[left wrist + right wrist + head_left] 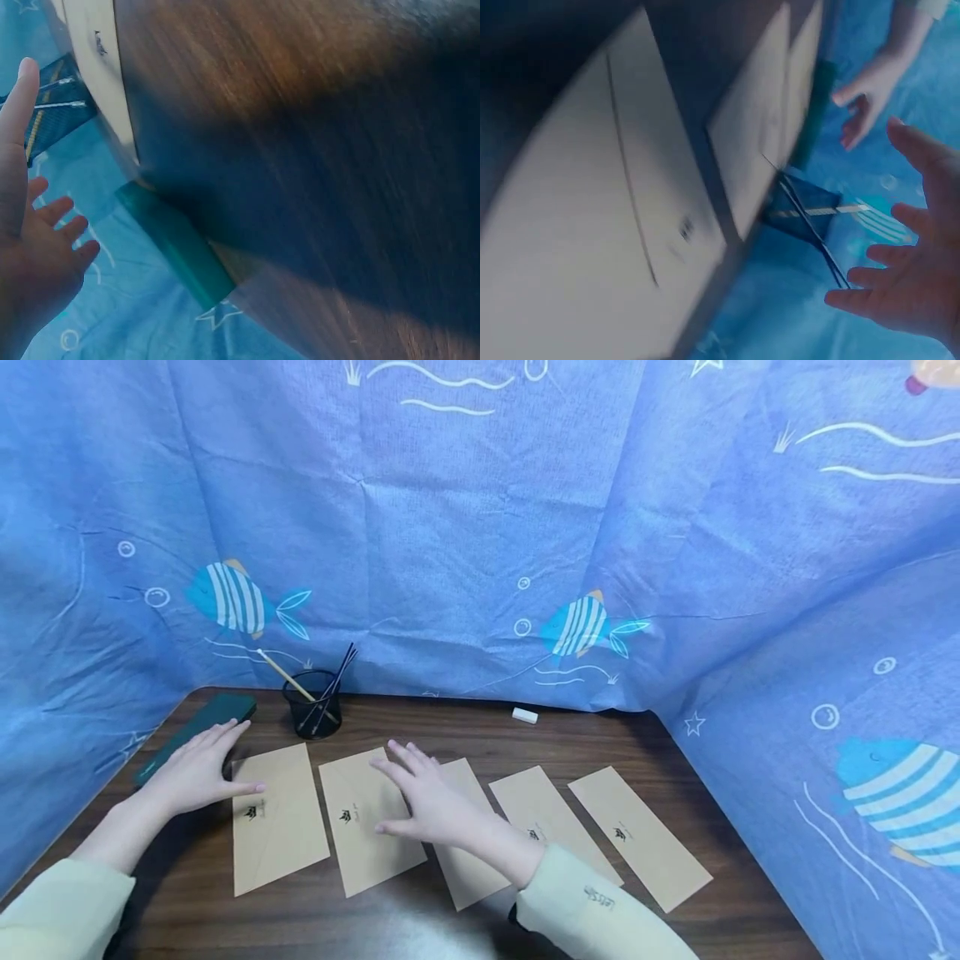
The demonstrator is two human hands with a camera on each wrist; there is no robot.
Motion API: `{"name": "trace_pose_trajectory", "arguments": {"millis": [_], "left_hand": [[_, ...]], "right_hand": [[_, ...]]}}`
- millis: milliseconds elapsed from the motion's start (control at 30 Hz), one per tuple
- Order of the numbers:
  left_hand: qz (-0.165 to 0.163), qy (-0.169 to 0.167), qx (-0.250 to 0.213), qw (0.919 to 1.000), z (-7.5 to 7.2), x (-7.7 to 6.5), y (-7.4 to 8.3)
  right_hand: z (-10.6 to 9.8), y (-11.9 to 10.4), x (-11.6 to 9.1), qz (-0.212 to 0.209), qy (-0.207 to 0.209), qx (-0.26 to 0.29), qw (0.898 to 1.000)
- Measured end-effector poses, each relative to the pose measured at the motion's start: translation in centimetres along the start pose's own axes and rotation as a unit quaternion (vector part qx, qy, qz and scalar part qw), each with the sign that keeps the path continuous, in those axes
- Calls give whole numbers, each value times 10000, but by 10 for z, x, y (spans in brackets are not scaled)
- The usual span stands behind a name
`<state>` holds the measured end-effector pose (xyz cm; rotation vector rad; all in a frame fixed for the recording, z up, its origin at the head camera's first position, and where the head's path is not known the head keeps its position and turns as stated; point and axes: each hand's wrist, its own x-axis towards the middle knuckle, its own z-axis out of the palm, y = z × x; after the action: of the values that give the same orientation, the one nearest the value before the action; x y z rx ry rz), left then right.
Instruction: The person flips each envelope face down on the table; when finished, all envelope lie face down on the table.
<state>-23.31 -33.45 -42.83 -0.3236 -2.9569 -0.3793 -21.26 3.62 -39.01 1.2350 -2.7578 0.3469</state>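
Several brown paper envelopes, each printed with a small black crown, lie in a fanned row on the dark wooden table. My left hand (197, 772) is over the left edge of the leftmost envelope (283, 827), fingers spread and holding nothing. Its thumb overlaps that envelope in the head view. With fingers apart and nothing in them, my right hand (433, 802) hovers over the second envelope (367, 852) and partly hides the middle envelope (468, 868). My right forearm crosses in front of the fourth envelope (551, 810). The rightmost envelope (637, 839) is fully visible.
A black mesh pen cup (315, 718) with a pencil and dark sticks stands at the back left. Left of it lies a long green case (213, 718), partly behind my left hand. A white eraser (525, 716) sits near the back edge. Blue fish-print curtain (480, 527) surrounds the table.
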Motion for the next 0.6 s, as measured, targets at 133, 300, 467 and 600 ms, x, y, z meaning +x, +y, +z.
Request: {"name": "trace_pose_trajectory", "arguments": {"millis": [133,300,467,600], "left_hand": [[100,-170,-32,9998,6,6,-3],[205,-472,-156,9986,11,12,-9],[313,-682,-378,9965,15,17,-15],[319,-788,-393,9956,17,19,-20]], "right_hand": [[24,-6,9,-60,-258,-10,9996],[42,-14,20,-324,-574,-224,9976],[55,-21,26,-737,-924,-308,9925],[61,-27,32,-1287,-1383,-264,9816]]}}
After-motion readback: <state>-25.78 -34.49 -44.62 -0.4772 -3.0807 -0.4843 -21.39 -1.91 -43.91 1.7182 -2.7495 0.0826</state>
